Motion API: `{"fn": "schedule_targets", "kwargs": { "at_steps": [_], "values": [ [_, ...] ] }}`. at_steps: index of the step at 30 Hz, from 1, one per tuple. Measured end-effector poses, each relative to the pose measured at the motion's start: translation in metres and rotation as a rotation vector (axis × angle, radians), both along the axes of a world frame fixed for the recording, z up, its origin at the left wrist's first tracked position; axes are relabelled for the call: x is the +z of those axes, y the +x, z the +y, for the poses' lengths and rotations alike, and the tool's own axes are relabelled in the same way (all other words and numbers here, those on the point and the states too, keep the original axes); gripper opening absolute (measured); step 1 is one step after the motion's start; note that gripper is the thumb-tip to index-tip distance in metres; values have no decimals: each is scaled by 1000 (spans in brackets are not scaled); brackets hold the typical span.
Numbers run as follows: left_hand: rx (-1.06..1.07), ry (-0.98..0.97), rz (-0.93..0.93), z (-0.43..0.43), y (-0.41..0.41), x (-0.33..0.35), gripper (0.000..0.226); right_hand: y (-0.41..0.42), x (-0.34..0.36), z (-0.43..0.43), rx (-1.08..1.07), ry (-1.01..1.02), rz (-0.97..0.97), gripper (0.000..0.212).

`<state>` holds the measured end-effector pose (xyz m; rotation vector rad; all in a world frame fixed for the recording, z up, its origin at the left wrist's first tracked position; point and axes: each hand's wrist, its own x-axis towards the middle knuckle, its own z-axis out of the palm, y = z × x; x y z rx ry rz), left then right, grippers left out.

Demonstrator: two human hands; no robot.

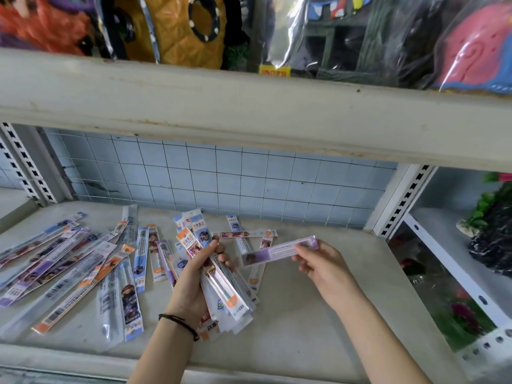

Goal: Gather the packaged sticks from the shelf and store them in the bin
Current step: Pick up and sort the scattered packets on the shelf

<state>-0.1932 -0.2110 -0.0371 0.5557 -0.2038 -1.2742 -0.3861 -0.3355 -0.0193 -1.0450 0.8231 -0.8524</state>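
Note:
Several long packaged sticks [69, 268] lie scattered over the left and middle of the grey shelf [318, 322]. My left hand [194, 281], with a dark cord bracelet at the wrist, grips a bundle of packaged sticks [224, 292] above the shelf's middle. My right hand [327, 266] pinches one purple packaged stick [277, 250] by its right end and holds it level, just right of the bundle. A few more sticks [243, 234] rest behind the hands near the back wall. No bin is in view.
A thick shelf board [249, 112] overhangs the working shelf, loaded with bagged ornaments [180, 29]. A wire grid over blue tiles [221, 178] closes the back. A perforated upright [401, 200] bounds the right side, with artificial plants [487, 234] beyond it.

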Motion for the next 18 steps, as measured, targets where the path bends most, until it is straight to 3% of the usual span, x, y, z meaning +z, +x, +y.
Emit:
{"fn": "schedule_targets", "kwargs": {
  "at_steps": [3, 5, 8, 13, 16, 18],
  "values": [
    [30, 64, -146, 0, -1, 0, 9, -4, 2, -2, -139, 101, -124, 9],
    [62, 150, -307, -3, -8, 2, 25, -5, 1, 2, -145, 100, -157, 9],
    [39, 176, -345, -10, -23, 12, 37, 0, -2, 15, -105, -116, -61, 10],
    [11, 209, -343, -19, -35, 24, 20, 13, -5, 36, 31, -571, 76, 19],
    [-7, 231, -328, -17, -33, 25, 27, 15, -11, 38, 122, -689, 70, 18],
    [-3, 242, -333, -14, -30, 24, 29, 16, -13, 40, 192, -656, 32, 26]
  ]
}}
